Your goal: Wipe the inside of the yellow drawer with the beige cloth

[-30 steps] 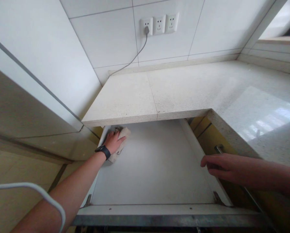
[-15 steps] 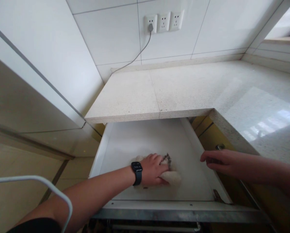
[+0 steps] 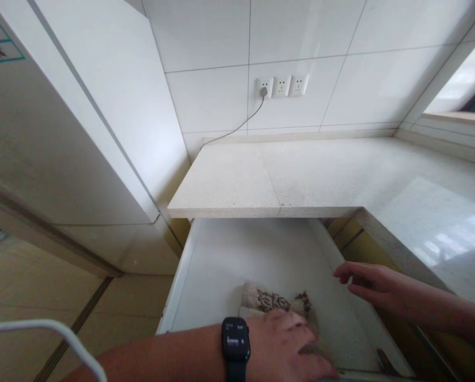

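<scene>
An open white drawer (image 3: 221, 254) sits under the speckled stone countertop (image 3: 309, 175). My left hand (image 3: 289, 347), with a black smartwatch (image 3: 236, 342) on the wrist, lies flat on a beige patterned cloth (image 3: 267, 302) near the drawer's front, fingers stretched over it. My right hand (image 3: 367, 286) rests on the drawer's right side wall, fingers extended and holding nothing.
A grey cable (image 3: 237, 127) runs from a plug in the triple wall socket (image 3: 282, 86) down behind the countertop. A tall white appliance or cabinet (image 3: 62, 132) stands at left. A white tube (image 3: 42, 331) crosses the lower left. Tiled floor lies below.
My left hand slid the cloth from the drawer's back left corner to its front right. The camera tilted up, and my right hand stayed on the side wall.
</scene>
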`<state>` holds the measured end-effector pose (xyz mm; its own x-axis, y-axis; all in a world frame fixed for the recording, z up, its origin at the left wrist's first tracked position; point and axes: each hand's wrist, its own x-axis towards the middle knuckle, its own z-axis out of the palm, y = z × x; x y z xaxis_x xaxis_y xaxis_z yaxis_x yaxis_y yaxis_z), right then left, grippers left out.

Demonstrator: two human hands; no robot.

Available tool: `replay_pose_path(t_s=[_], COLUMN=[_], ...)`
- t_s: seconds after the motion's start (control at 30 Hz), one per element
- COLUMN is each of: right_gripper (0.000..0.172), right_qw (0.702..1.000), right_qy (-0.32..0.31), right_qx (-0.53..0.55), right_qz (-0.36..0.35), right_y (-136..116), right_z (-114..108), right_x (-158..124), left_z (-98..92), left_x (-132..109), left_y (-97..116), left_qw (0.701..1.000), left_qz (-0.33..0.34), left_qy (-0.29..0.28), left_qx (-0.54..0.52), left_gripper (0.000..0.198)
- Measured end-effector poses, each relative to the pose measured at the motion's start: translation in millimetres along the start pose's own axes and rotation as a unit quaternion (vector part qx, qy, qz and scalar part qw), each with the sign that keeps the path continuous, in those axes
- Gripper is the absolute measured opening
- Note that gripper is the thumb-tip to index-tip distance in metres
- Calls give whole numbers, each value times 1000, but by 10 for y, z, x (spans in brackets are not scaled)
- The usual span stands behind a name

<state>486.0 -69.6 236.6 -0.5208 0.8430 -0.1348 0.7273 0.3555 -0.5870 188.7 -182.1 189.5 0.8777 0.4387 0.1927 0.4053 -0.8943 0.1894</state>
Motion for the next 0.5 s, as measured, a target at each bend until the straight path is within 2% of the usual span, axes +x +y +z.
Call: replay_pose_path(t_s=[0.07, 0.1, 0.13, 0.17, 0.2, 0.23, 0.3, 0.4, 0.5], right_gripper=[43, 45, 48, 52, 56, 59, 64, 73, 74], right_qw=[997, 993, 990, 986, 981, 976, 963, 949, 934], right_qy=[-80, -118, -142, -164, -188, -209, -242, -266, -280], right_qx=[10, 9, 3, -5, -14, -24, -50, -105, -157], right_qz=[10, 9, 0, -16, -38, -62, -106, -133, -156], right_y=[-198, -302, -401, -490, -564, -623, -702, -792, -946], right_z=[78, 136, 210, 303, 414, 541, 832, 1262, 1539], right_x=[2, 12, 31, 61, 102, 152, 272, 465, 655], left_z=[284, 440, 582, 692, 762, 787, 726, 521, 408], left_x=[3, 20, 42, 63, 77, 81, 45, -72, -151], left_y=[159, 233, 299, 357, 404, 438, 473, 480, 487], left_qw=[999, 995, 984, 965, 951, 940, 934, 931, 929], left_qz=[-4, -30, -90, -160, -196, -210, -179, -123, -135], left_qy=[31, 62, 103, 146, 169, 185, 211, 240, 253], left_qx=[44, 75, 118, 147, 171, 193, 225, 245, 233], left_gripper=[38, 36, 28, 28, 31, 29, 22, 38, 37])
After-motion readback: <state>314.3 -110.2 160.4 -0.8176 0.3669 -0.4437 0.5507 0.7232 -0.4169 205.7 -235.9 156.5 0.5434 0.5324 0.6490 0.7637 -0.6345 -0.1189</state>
